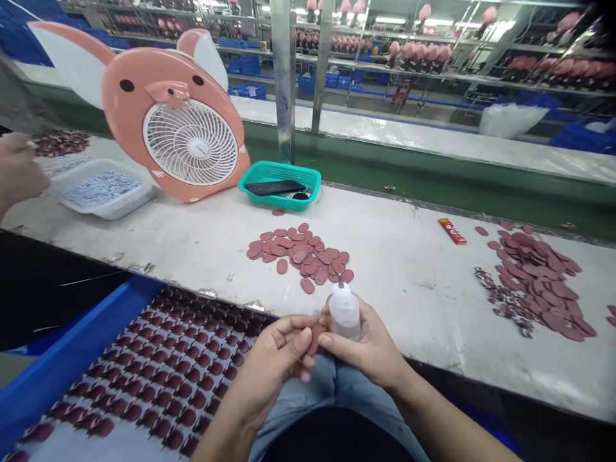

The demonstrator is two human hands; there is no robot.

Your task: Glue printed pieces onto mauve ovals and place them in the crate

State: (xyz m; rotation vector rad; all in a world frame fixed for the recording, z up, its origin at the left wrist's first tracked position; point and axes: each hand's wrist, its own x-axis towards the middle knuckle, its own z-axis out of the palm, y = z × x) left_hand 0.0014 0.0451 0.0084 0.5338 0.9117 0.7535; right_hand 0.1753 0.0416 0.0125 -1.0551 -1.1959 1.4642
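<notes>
Between the fingertips of my left hand (276, 353) is a small dark-red oval piece (316, 339), held over my lap. My right hand (368, 346) is wrapped round a white squeeze bottle (344, 313) with a thin metal tip pointing up, and its thumb also touches the oval piece. Just beyond my hands, a pile of flat reddish oval pieces (301, 253) lies spread on the white table. Part of the held piece is covered by my fingers.
A pink animal-shaped fan (125, 122) stands behind a white tray (103, 208). Right of it sits a green basket (308, 173) holding a phone. A red packet (452, 231) and more oval pieces (539, 276) lie rightward. A blue crate (62, 362) is lower left. Another person's hand (19, 173) shows at left.
</notes>
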